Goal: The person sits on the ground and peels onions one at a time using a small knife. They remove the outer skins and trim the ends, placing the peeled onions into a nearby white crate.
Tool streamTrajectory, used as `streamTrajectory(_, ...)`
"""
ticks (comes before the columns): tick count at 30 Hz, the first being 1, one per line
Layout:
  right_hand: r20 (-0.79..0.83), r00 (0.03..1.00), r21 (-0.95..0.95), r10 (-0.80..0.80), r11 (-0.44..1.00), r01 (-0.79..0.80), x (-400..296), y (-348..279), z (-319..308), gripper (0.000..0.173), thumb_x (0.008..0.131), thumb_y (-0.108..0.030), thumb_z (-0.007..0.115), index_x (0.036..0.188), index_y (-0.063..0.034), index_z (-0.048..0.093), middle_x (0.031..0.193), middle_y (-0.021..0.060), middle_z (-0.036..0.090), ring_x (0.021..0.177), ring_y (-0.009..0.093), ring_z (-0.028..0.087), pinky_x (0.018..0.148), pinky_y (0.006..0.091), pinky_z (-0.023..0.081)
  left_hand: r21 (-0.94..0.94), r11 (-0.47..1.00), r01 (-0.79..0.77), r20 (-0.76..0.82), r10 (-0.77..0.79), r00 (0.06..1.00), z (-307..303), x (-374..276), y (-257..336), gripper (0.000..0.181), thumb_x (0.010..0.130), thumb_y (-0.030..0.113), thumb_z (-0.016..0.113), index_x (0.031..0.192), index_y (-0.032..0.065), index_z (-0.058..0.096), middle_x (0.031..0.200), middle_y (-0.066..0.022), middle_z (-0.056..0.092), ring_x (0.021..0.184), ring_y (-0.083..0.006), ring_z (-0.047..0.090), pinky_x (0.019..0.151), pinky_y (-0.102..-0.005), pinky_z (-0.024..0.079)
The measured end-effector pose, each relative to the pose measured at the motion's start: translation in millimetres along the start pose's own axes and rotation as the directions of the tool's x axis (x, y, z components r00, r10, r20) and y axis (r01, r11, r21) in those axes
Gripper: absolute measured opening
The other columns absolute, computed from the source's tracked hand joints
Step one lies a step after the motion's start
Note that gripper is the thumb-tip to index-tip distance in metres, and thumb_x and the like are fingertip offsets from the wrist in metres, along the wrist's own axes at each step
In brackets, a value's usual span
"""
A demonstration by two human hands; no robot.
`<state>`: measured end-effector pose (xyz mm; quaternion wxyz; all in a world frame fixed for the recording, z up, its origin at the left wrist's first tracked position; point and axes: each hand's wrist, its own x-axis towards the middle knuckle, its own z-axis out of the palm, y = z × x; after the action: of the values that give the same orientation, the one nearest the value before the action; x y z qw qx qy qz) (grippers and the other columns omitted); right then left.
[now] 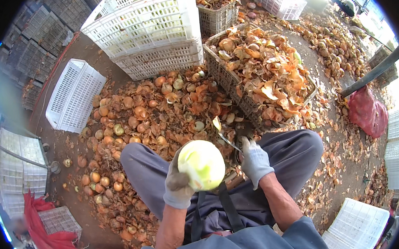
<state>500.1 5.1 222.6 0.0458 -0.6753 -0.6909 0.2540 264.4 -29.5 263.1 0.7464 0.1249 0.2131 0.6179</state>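
Observation:
My left hand (178,182), in a light knitted glove with a dark, soiled palm side, holds a large peeled onion (204,164), pale green and white, between my knees. To its right my right hand (256,160), also gloved, is closed on a small knife (229,141) whose metal blade points up and away to the left. A pale yellowish scrap of onion (217,123) is at the blade's tip. Unpeeled onions (138,112) and loose brown skins (184,108) cover the ground before me. The knife's handle is mostly hidden in my right hand.
A plastic crate (231,80) heaped with onion skins stands ahead on the right. Stacked white crates (149,23) hold peeled onions ahead. An upturned or tilted white crate (74,95) lies left. Red mesh sacks (367,111) lie to the right and lower left. A metal pole (373,71) slants in from the right.

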Motion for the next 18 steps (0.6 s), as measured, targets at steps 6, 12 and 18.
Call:
streamTrajectory(6, -0.216, 0.969, 0.317, -0.121, 0.930, 0.187, -12, -18, -21, 0.056, 0.080, 0.003, 0.067, 0.134, -0.0029, 0.054, 0.115, 0.0219, 0.064, 0.103, 0.040, 0.067, 0.087, 0.0443, 0.057, -0.058, 0.998, -0.040, 0.014, 0.041, 0.999, 2, 4, 2, 0.081, 0.082, 0.014, 0.076, 0.151, -0.0024, 0.038, 0.143, -0.0185, 0.056, 0.130, -0.0338, 0.058, 0.111, -0.0489, 0.051)
streamTrajectory(12, -0.394, 0.878, 0.312, -0.272, 0.859, 0.406, -29, -49, -57, 0.064, 0.073, 0.010, 0.066, 0.135, 0.0000, 0.056, 0.121, 0.0216, 0.064, 0.109, 0.040, 0.065, 0.092, 0.0419, 0.054, 0.129, 0.988, -0.086, -0.153, 0.106, 0.983, 21, 15, -2, 0.068, 0.085, 0.014, 0.073, 0.144, -0.0019, 0.044, 0.134, -0.0157, 0.061, 0.123, -0.0294, 0.063, 0.106, -0.0443, 0.055)
streamTrajectory(18, -0.402, 0.865, 0.175, -0.301, 0.902, 0.396, -34, -67, -48, 0.077, 0.071, 0.010, 0.065, 0.145, -0.0004, 0.046, 0.134, 0.0237, 0.055, 0.120, 0.045, 0.056, 0.097, 0.0476, 0.052, 0.244, 0.961, -0.131, -0.260, 0.196, 0.945, 31, 19, -11, 0.062, 0.085, 0.003, 0.071, 0.140, -0.0014, 0.042, 0.129, -0.0165, 0.059, 0.118, -0.0258, 0.064, 0.098, -0.0365, 0.058)
